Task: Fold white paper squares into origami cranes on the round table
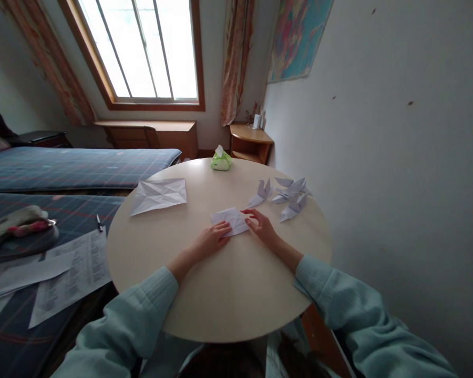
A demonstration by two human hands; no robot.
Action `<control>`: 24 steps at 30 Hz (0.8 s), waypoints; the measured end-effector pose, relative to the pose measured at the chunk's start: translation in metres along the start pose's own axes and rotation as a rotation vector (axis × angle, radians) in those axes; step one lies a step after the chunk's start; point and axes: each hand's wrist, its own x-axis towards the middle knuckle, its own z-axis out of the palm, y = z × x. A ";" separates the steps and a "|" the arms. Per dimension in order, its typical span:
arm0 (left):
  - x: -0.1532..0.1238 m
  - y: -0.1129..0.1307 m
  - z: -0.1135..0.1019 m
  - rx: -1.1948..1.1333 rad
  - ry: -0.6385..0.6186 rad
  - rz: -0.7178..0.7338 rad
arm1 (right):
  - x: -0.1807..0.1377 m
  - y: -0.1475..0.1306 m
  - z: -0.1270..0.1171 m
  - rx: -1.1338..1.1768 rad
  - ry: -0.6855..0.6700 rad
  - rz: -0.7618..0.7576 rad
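A small folded white paper point(230, 219) lies flat near the middle of the round beige table point(220, 294). My left hand point(212, 239) rests at its near left edge, fingers pressed down on the paper. My right hand point(261, 224) presses its right edge with fingers stretched flat. Both sleeves are light teal.
A creased, unfolded white sheet point(160, 195) lies at the table's left. Several folded paper birds point(286, 197) sit at the right. A green tissue pack point(221, 160) stands at the far edge. Printed papers point(69, 273) and a pen point(99, 223) lie on the bed to the left.
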 end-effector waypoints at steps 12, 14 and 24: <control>-0.001 -0.013 -0.003 -0.179 -0.078 0.036 | 0.000 0.009 0.001 -0.271 -0.407 -0.197; -0.002 -0.018 -0.006 -0.198 -0.095 0.032 | -0.001 0.008 -0.001 -0.241 -0.376 -0.206; 0.001 -0.020 -0.010 -0.250 -0.042 0.012 | -0.002 -0.002 -0.004 -0.160 -0.368 -0.132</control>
